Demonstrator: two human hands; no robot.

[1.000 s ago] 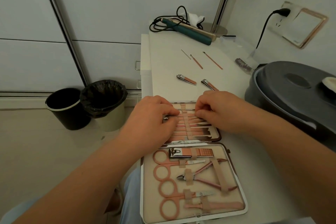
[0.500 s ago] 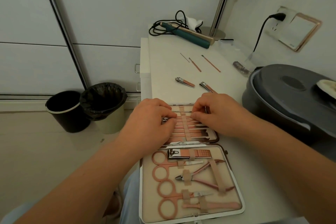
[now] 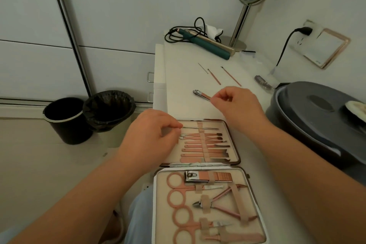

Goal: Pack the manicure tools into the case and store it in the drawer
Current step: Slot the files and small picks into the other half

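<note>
The manicure case lies open on the white desktop, with its far half (image 3: 234,144) and near half (image 3: 157,200) both full of rose-gold tools under elastic straps. My left hand (image 3: 154,138) pinches the left end of a thin silver probe (image 3: 200,128) in the top slot. My right hand (image 3: 237,105) is beyond the case, its fingertips pinching the rose end of a nail clipper (image 3: 200,94) on the desk. A second clipper seen earlier is hidden under that hand. Three thin loose tools (image 3: 214,76) lie farther back.
A grey lidded basin (image 3: 309,121) crowds the desk's right side. A green hair straightener (image 3: 208,45) with its cord and a mirror stand (image 3: 237,43) sit at the back. Drawer handles (image 3: 150,76) show on the desk's left face. Two bins (image 3: 107,109) stand on the floor.
My right hand left the case's far half and moved back to the nail clipper. My left hand stayed at the thin probe's end, and the far half's tools are now uncovered.
</note>
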